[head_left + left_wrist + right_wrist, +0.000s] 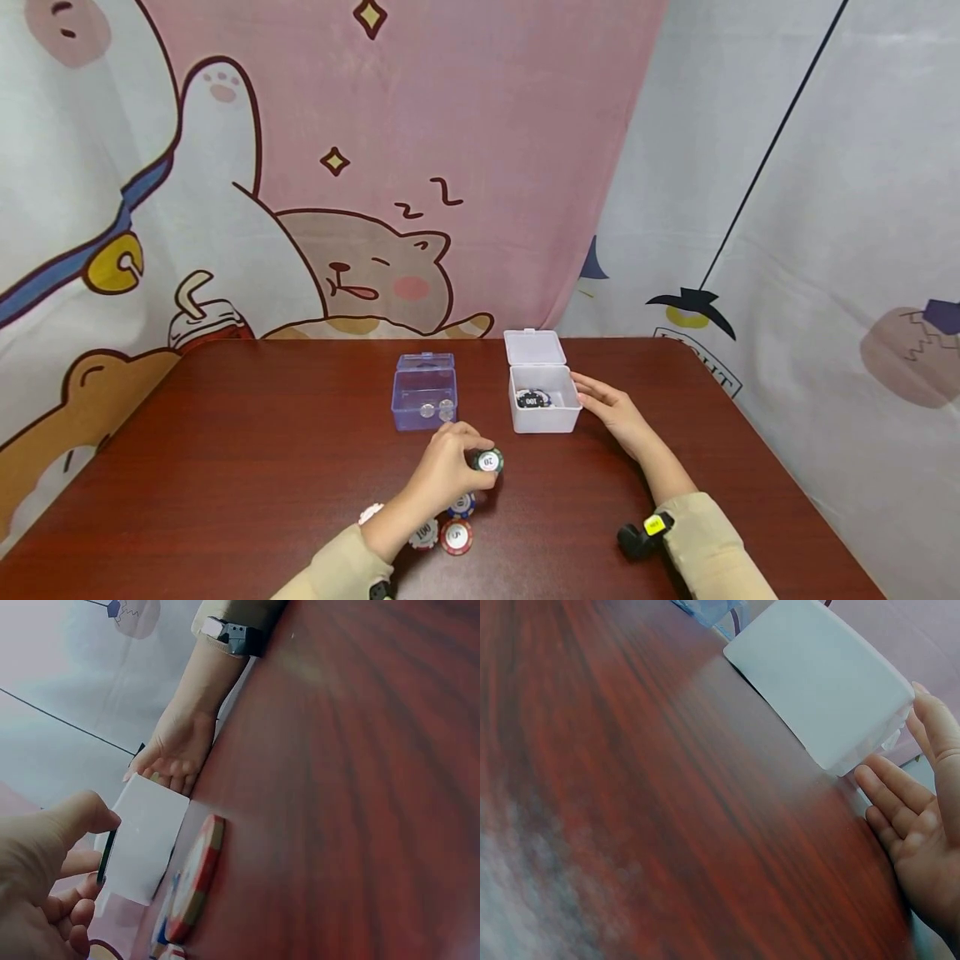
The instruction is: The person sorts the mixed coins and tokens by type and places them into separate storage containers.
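Note:
Between thumb and fingers, my left hand (448, 463) pinches a green poker chip (491, 461) marked 20; the left wrist view shows this chip (107, 857) edge-on. My right hand (617, 417) touches the right side of a white plastic box (546, 421), its fingers fairly straight, as the right wrist view also shows beside the box (821, 682). The box's lid stands up at the back, and black chips (533, 399) marked 100 lie inside. Below the left hand, a red chip (457, 537) marked 5, a blue chip (461, 505) and a 100 chip (424, 534) lie on the table.
Left of the white box stands a translucent blue box (406, 410) with its lid raised and a few clear round pieces (446, 408) inside. Partly behind the left wrist lies another white chip (370, 512). A printed curtain hangs behind the brown table (247, 467).

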`<action>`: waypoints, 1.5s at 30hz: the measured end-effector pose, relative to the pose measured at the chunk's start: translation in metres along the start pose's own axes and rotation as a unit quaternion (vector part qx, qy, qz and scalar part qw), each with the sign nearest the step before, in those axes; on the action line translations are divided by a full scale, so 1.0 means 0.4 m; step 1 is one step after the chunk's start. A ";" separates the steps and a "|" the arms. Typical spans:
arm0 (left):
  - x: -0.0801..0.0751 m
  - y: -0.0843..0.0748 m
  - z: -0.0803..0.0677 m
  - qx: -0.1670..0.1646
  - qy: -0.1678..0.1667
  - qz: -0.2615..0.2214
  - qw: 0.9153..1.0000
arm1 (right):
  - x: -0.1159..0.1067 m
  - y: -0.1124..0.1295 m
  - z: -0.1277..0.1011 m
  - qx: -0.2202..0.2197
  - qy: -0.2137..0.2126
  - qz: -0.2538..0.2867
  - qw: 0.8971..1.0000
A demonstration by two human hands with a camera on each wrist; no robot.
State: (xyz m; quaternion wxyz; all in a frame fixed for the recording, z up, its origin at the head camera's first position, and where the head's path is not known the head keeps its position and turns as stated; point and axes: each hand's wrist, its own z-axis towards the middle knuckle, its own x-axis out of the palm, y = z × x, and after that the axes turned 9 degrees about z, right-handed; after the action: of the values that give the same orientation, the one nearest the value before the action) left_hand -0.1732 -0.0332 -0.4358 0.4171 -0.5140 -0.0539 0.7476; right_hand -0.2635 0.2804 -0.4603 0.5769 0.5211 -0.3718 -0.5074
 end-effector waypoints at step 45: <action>0.058 -0.062 0.226 -0.027 -0.034 0.027 0.999 | 0.030 0.078 -0.030 0.004 0.010 -0.009 1.000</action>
State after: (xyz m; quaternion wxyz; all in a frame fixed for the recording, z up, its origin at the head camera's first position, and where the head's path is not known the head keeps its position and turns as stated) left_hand -0.2354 0.0300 -0.3978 0.3808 -0.5005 -0.0748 0.7739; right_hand -0.2433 0.2694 -0.4332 0.5738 0.5316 -0.3639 -0.5057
